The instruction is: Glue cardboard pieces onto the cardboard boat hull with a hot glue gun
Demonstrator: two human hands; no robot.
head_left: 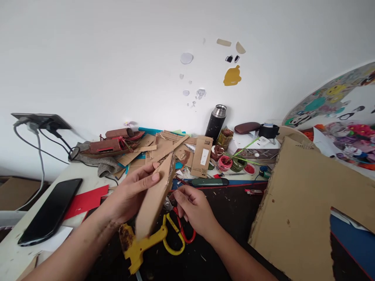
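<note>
My left hand [140, 188] is closed on a long, folded cardboard piece [157, 195], thumb on its near face. The piece stands tilted, with a rough, torn-looking edge on its right side. Close beside that edge, my right hand [191, 205] has its fingers curled together; whatever they hold, if anything, is hidden. Below the hands on the dark mat lie a yellow glue gun [146, 244], stained brown at one end, and scissors [175, 238] with one yellow and one red handle loop. The scissors' blades are partly covered by the cardboard piece and my right hand.
A large cardboard sheet [295, 195] covers the right side. Behind are cardboard scraps [164, 146], a green cutter [209, 182], paint jars [225, 163] and a black flask [216, 123]. A phone [51, 210], red paper [86, 201] and a brown model boat [108, 146] lie left.
</note>
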